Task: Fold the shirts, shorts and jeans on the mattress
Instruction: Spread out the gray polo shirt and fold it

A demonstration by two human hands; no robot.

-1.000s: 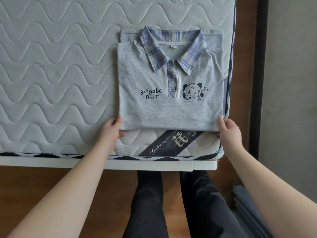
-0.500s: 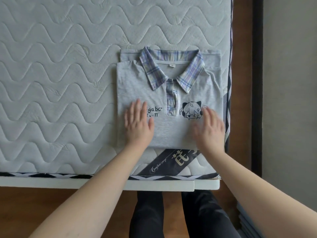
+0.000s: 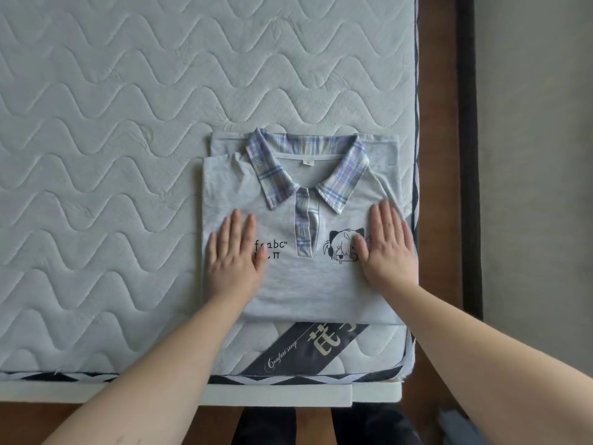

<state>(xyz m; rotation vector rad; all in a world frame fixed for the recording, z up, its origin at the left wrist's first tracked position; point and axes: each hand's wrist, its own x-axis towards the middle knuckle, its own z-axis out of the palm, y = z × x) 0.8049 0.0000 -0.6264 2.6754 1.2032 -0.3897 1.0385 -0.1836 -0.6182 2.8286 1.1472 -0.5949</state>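
Observation:
A grey polo shirt (image 3: 308, 284) with a plaid collar and a cartoon print lies folded into a rectangle at the near right corner of the quilted mattress (image 3: 112, 155). My left hand (image 3: 234, 255) lies flat on the shirt's left half, fingers together, over the printed letters. My right hand (image 3: 386, 248) lies flat on the right half and covers part of the cartoon. Neither hand grips the cloth.
A dark label (image 3: 308, 348) is sewn on the mattress corner just below the shirt. The mattress's right edge (image 3: 415, 155) borders a brown wooden strip (image 3: 436, 123). My dark-trousered legs (image 3: 266, 425) stand at the foot of the white bed base (image 3: 224, 395).
My hands left the shirt's bottom corners, moved up onto its front, then slid apart and farther up. The view has shifted so the shirt sits lower in frame.

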